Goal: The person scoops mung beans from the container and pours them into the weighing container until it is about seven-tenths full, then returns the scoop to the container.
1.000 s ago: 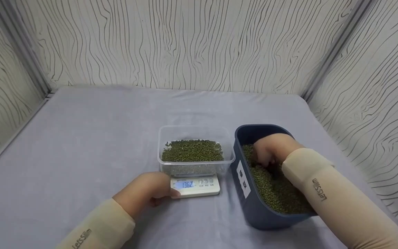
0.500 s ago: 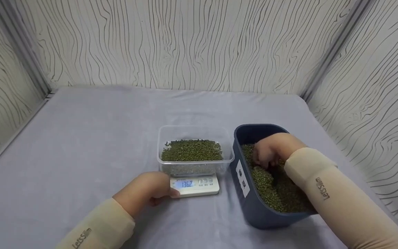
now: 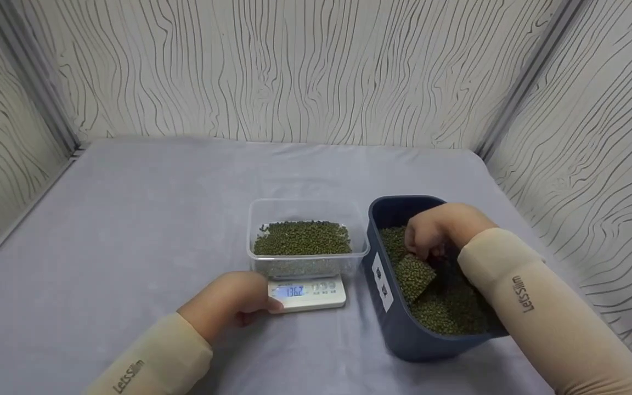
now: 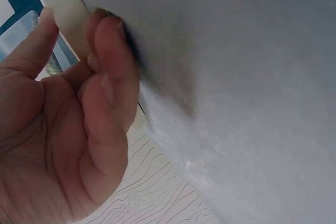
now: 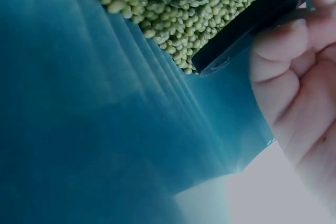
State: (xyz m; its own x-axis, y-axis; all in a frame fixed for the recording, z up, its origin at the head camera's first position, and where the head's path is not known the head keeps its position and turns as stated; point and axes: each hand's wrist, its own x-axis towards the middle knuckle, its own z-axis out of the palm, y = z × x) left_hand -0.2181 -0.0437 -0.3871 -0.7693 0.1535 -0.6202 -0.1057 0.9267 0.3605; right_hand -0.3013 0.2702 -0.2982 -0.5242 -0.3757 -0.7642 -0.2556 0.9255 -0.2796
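My left hand (image 3: 233,296) pinches the left end of a white kitchen scale (image 3: 316,302), thumb on the front edge, as the left wrist view also shows with the scale (image 4: 65,9) between thumb and fingers. Its display reads about 136.2. On the scale stands a clear plastic container (image 3: 308,257) partly filled with green mung beans (image 3: 305,238). Inside a deep blue bin (image 3: 431,348), my right hand (image 3: 431,233) grips a dark scoop heaped with mung beans (image 3: 415,277). The right wrist view shows the fingers curled by a dark, straight part of the scoop (image 5: 247,27).
More mung beans (image 3: 436,315) fill the lower part of the bin, which stands close to the container's right side. A white label (image 3: 383,282) is stuck on its left wall. A grey cloth (image 3: 157,219) covers the table, with patterned panels (image 3: 294,71) around it.
My right hand has risen slightly in the bin, and the scoop's bean load now stands out above the rest. The left hand stays on the scale; the reading looks unchanged.
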